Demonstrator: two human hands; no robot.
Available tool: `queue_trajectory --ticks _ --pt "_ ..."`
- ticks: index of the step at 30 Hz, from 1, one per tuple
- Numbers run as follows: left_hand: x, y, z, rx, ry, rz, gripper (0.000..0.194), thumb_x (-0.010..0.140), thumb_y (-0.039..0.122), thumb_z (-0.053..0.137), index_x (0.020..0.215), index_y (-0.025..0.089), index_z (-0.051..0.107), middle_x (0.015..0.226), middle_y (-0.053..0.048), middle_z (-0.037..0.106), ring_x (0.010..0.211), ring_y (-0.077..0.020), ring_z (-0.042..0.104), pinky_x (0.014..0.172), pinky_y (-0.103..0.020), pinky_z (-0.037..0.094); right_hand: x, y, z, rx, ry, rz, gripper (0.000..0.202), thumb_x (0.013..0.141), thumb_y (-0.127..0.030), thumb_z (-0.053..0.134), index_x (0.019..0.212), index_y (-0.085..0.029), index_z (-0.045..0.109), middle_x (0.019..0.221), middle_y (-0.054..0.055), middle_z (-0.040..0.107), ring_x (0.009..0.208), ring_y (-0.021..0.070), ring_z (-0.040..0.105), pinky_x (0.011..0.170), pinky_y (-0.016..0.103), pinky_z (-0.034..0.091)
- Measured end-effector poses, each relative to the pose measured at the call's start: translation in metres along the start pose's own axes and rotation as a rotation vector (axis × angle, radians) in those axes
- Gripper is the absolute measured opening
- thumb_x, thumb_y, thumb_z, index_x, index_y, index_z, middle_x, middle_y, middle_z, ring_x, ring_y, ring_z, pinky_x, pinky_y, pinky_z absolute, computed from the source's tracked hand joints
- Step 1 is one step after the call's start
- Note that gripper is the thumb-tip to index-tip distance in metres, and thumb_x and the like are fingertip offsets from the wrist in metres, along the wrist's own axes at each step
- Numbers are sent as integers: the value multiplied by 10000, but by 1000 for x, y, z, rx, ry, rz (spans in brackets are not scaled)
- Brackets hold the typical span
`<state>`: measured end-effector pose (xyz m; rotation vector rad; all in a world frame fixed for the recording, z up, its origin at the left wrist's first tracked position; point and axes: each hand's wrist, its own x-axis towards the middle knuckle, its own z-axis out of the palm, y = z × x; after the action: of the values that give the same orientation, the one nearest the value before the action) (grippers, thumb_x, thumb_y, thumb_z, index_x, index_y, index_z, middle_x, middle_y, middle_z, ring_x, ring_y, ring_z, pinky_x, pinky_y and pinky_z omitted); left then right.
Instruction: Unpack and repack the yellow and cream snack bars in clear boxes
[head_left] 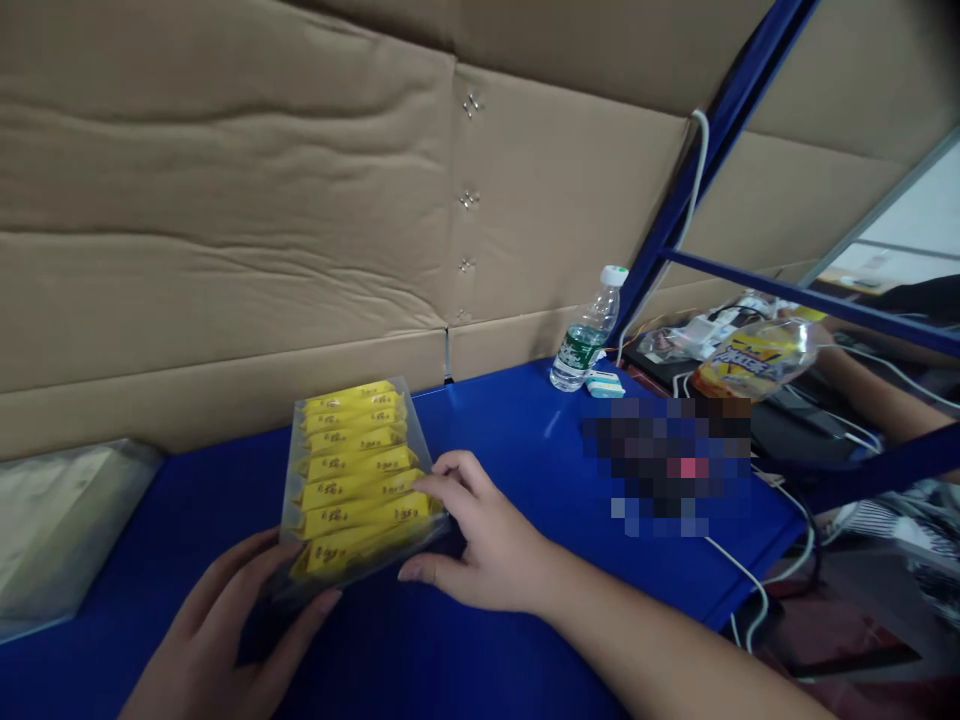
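Observation:
A clear plastic box (pixel 420 440) holds several yellow wrapped packets (pixel 360 465) in a stacked row, with dark printing on each. It is tilted over the blue table, between my two hands. My left hand (pixel 232 610) grips the box's lower left corner, thumb at the near edge and fingers along the side. At the lower right side is my right hand (pixel 480 540), with its fingers on the box edge beside the packets and its thumb lower down. The box's underside is hidden.
At left lies another clear plastic package (pixel 82 530) with pale contents. A water bottle (pixel 581 335) stands by a small pale-blue packet (pixel 604 384). Cardboard (pixel 225 220) lines the back of the blue table (pixel 510 410). Cables, a blue frame (pixel 720 150) and another person's arm (pixel 885 385) are at right.

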<state>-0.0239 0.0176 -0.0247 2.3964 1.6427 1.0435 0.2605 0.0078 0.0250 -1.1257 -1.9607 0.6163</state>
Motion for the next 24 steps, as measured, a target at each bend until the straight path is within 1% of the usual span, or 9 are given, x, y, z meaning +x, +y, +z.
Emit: queue_trajectory --ticks 1,3,5,8,11,14,17,20,24 --pt "1 2 0 9 -8 -34 562 828 705 551 1216 301 580 1236 -72 644 1054 -296 683 936 -475 574 0 0 0 -14 -15 23 716 772 -431 813 1374 -228 481 1313 117 418 1150 235 528 1012 394 500" --pt "4 6 -1 26 -52 -99 611 802 766 519 1208 313 580 1136 -49 706 967 -282 720 850 -426 612 1 0 1 -54 -33 85 724 780 -414 810 1392 -224 473 1385 131 398 1219 254 502 1058 411 467" --pt "8 11 -4 19 -90 -143 631 780 802 505 1180 321 594 1067 -31 744 905 -272 742 770 -377 629 3 1 2 -91 -40 120 658 824 -405 773 1381 -202 490 1373 135 455 1254 267 486 1084 426 439" --pt "14 19 -4 -34 -65 -176 622 764 812 512 1120 314 623 1049 -24 764 900 -264 750 749 -352 627 5 4 4 -148 -25 139 595 848 -396 755 1351 -181 520 1280 126 569 1219 278 509 1074 449 429" --pt "17 26 -2 -90 -37 -203 559 779 753 560 1098 300 633 1030 -14 767 885 -245 747 797 -355 617 7 9 8 -181 26 179 585 840 -344 766 1342 -177 518 1241 121 623 1158 280 546 1036 458 443" --pt "20 27 -3 -160 -57 -225 487 786 654 627 1109 290 629 1041 -5 767 867 -220 742 791 -332 611 7 12 10 -192 46 212 590 829 -312 769 1344 -188 510 1267 120 631 1163 287 559 1022 464 437" --pt "21 25 -6 -212 -90 -221 447 779 586 668 1106 284 626 1033 2 768 862 -209 741 762 -316 612 8 13 10 -215 44 250 596 826 -317 762 1353 -204 507 1285 121 630 1186 301 561 1013 476 427" --pt "21 25 -5 -170 -91 -162 405 816 536 647 1116 266 613 1041 -14 762 874 -210 738 766 -329 612 8 12 8 -222 31 251 615 830 -337 750 1372 -201 494 1293 130 630 1190 304 565 1010 474 423" --pt "18 28 -1 -35 -62 -91 367 872 481 597 1148 239 602 1070 -60 748 970 -240 716 866 -399 588 8 15 7 -236 43 275 631 833 -341 734 1388 -180 481 1293 145 631 1207 311 559 1018 471 415"
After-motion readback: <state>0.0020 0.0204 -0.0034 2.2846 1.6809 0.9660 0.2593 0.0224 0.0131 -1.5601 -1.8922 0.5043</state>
